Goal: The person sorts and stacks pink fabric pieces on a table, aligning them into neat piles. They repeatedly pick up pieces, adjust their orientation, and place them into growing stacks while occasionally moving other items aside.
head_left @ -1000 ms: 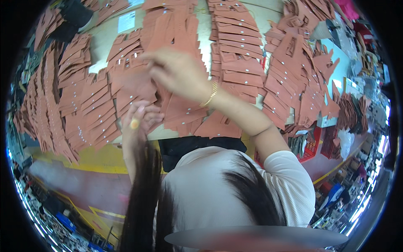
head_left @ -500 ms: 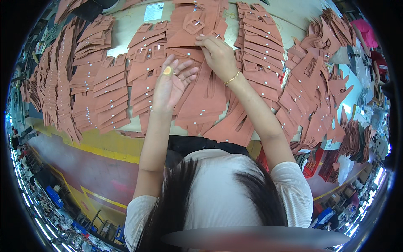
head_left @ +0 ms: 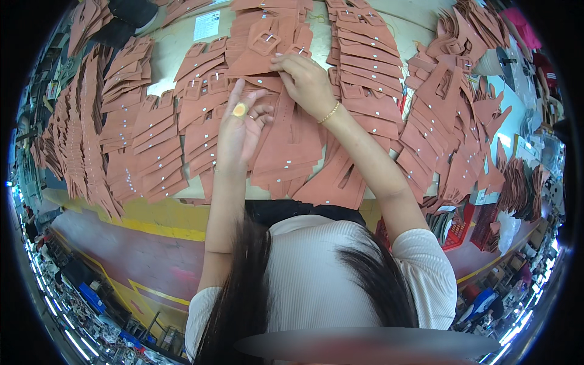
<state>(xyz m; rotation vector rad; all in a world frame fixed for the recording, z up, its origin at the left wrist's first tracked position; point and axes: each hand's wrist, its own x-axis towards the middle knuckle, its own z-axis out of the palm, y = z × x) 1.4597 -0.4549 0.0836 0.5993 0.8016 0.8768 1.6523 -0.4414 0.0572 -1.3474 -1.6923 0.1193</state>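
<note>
The right hand pinches a brown leather strap on the surface while the left hand hovers open, apparently sorting; next calls for lifting it clear.

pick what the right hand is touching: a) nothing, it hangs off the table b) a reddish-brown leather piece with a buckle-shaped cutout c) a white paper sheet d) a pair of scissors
b: the right hand rests its fingertips on the reddish-brown leather piece with the buckle-shaped cutout, atop the stacks on the table.
</note>
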